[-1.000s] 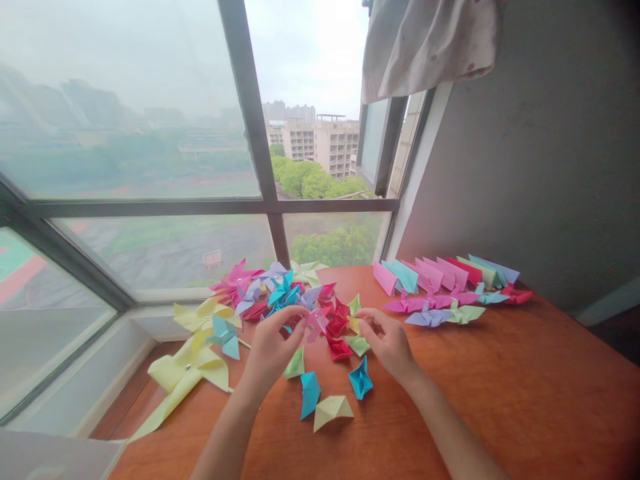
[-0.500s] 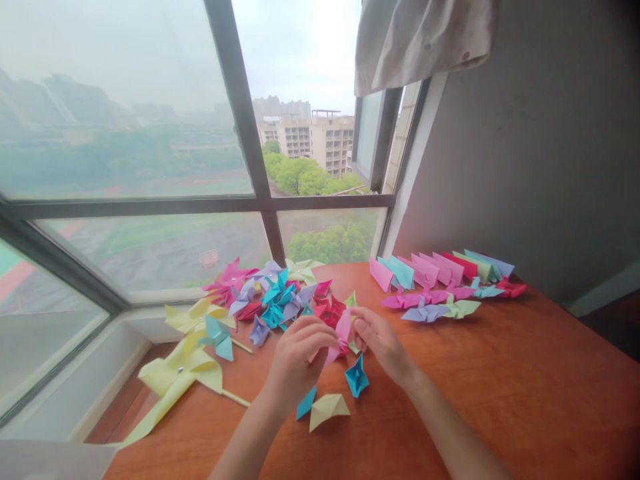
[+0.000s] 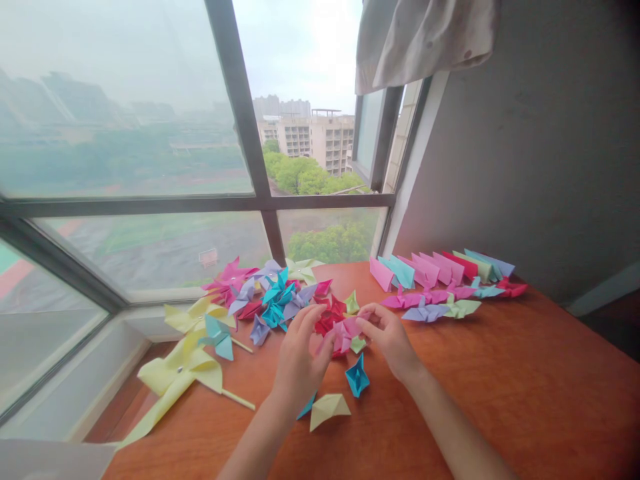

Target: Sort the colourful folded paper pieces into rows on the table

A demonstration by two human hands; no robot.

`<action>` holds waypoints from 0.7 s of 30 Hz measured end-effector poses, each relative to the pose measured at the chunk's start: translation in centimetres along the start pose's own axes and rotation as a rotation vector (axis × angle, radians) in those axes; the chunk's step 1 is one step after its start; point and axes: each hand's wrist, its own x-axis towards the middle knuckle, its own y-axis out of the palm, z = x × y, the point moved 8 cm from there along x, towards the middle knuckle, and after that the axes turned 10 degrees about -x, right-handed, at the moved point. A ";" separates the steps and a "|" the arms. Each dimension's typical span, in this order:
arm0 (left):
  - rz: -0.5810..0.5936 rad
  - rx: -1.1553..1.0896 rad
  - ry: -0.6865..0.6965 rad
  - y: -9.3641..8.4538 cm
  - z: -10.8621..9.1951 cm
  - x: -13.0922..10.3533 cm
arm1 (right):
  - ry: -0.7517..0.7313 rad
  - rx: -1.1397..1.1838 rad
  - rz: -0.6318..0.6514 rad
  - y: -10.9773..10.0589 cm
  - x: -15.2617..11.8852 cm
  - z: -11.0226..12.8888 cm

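Note:
A pink origami crane is between my hands, just above the tabletop. My right hand is closed, pinching the right end of the crane between thumb and fingertips. On the crane's left side, my left hand has its thumb and fingers apart, the thumb close to the pink paper; whether it touches cannot be made out. Behind the crane lies red folded paper, with light green folded pieces beside it. Nearer me sit a blue folded paper piece and a pale yellow one.
Yellow pinwheels on sticks lie at the left edge of the wooden table. A heap of blue, purple and pink folded papers is by the window. Rows of folded papers and paper cranes stand at the back right.
My left hand's fingers have spread from a pinch near the pink crane. The crane has turned from upright to more sideways, with my right hand gripping its right end.

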 end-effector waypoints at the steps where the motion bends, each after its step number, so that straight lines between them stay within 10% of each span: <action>1: -0.001 -0.045 -0.060 0.0 0.6 0.0 | 0.008 0.034 -0.006 -0.1 0.0 0.0; 7: 0.197 -0.393 -0.340 1.7 2.7 -0.4 | 0.042 0.242 0.052 0.3 -0.1 -0.3; 21: 0.257 -0.478 -0.398 2.3 2.8 -0.4 | 0.050 0.150 0.156 1.1 -0.3 -0.3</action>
